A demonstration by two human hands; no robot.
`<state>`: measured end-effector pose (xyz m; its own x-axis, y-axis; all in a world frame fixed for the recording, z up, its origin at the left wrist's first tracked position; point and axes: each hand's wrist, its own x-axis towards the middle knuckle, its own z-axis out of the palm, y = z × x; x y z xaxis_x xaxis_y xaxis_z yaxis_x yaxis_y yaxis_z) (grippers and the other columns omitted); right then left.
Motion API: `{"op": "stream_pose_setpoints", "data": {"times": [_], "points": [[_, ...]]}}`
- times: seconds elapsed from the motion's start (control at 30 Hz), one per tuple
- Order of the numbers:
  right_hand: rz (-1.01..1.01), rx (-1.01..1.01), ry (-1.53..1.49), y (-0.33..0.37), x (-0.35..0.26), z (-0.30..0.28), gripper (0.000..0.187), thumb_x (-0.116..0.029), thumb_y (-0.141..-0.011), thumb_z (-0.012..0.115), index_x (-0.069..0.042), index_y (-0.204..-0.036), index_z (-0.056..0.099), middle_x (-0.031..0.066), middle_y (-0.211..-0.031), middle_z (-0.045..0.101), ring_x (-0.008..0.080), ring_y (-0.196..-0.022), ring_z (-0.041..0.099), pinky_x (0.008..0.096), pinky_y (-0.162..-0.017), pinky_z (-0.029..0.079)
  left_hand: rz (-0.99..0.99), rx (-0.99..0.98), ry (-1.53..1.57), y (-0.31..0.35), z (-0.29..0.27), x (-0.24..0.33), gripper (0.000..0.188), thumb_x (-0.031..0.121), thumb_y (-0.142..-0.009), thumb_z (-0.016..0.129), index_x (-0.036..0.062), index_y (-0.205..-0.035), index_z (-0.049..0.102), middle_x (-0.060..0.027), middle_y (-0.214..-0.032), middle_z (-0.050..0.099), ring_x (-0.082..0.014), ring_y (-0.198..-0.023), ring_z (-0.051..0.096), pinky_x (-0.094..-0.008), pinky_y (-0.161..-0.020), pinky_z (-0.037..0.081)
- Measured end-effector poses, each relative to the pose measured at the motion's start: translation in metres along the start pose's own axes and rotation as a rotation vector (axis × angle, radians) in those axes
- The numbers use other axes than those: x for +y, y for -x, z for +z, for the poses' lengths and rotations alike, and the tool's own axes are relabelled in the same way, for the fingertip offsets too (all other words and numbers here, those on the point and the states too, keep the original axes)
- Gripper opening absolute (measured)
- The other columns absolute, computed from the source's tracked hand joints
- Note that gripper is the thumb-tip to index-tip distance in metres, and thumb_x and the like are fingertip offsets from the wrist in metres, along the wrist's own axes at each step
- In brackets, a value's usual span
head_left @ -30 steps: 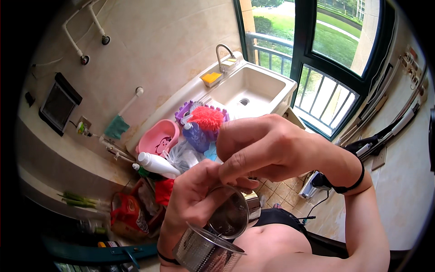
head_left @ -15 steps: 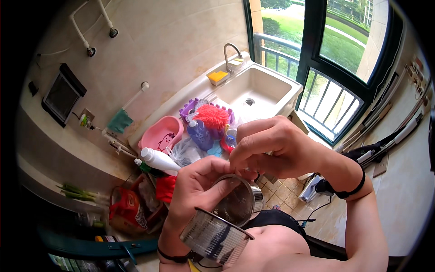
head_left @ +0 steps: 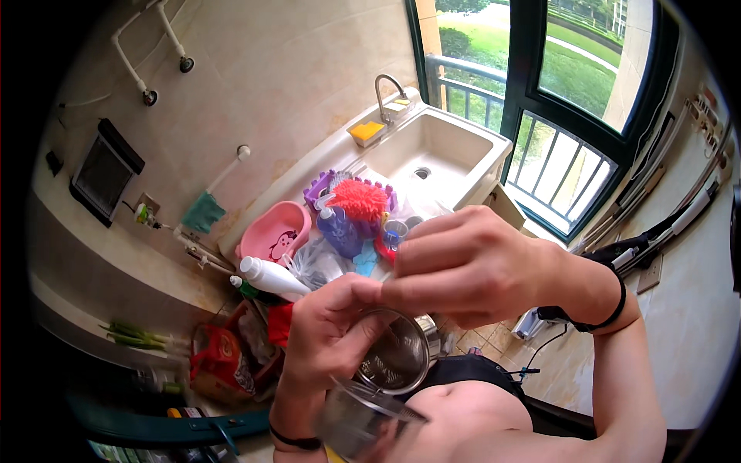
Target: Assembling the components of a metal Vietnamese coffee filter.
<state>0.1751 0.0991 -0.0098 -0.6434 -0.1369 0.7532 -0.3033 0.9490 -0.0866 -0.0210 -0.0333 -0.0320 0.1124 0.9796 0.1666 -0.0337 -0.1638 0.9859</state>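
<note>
My left hand [head_left: 328, 328] is closed on the rim of a round metal mesh strainer [head_left: 395, 356], its thumb over the edge and its open side toward me. A second metal mesh cup [head_left: 367, 420] appears just below, overlapping my left wrist and blurred; what supports it is hidden. My right hand [head_left: 471, 266] meets the left fingertips above the strainer, fingers curled together in a pinch. Whatever lies between those fingers is hidden behind the hand.
Beyond my hands a pink basin [head_left: 272, 231], a purple pump bottle [head_left: 338, 231], a red chenille mitt [head_left: 361, 199] and a white bottle [head_left: 270, 274] crowd the counter. A white sink [head_left: 440, 147] with a faucet [head_left: 380, 96] stands behind, beside a window door [head_left: 529, 92]. A red bag [head_left: 220, 359] sits lower left.
My right hand has dropped slightly and turned, now covering more of the left fingertips. The lower mesh cup has shifted and blurred, while the strainer stays in my left hand.
</note>
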Motion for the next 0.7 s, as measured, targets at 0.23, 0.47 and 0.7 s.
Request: {"op": "stream_pose_setpoints", "data": {"times": [0.23, 0.47, 0.7], "points": [[0.317, -0.079, -0.101, -0.001, -0.014, -0.001, 0.012, -0.002, -0.079, 0.071, -0.005, -0.086, 0.061, 0.0086, -0.073, 0.059, 0.031, -0.068, 0.064, 0.0421, -0.056, 0.049, 0.182, 0.116, -0.33, 0.001, 0.004, -0.003, 0.015, -0.008, -0.09, 0.071, -0.0042, -0.104, 0.07, -0.0118, -0.099, 0.076, -0.0118, -0.088, 0.073, -0.0259, -0.075, 0.058], [0.326, -0.044, -0.085, 0.0, -0.008, -0.002, 0.012, -0.003, -0.08, 0.073, -0.006, -0.086, 0.063, 0.0094, -0.073, 0.059, 0.0323, -0.066, 0.063, 0.0419, -0.057, 0.049, 0.009, 0.105, -0.117, -0.002, 0.01, 0.007, 0.017, -0.008, -0.094, 0.066, -0.0063, -0.111, 0.067, -0.0095, -0.108, 0.075, -0.0112, -0.097, 0.07, -0.0248, -0.085, 0.057], [0.27, -0.05, -0.082, 0.004, -0.002, 0.002, 0.014, -0.005, -0.08, 0.074, -0.006, -0.09, 0.064, 0.0091, -0.074, 0.058, 0.0318, -0.067, 0.063, 0.0418, -0.056, 0.048, -0.033, 0.071, -0.034, 0.0, 0.01, 0.005, 0.021, -0.007, -0.093, 0.069, -0.0063, -0.113, 0.064, -0.0108, -0.11, 0.074, -0.0123, -0.103, 0.07, -0.0266, -0.09, 0.057]]}}
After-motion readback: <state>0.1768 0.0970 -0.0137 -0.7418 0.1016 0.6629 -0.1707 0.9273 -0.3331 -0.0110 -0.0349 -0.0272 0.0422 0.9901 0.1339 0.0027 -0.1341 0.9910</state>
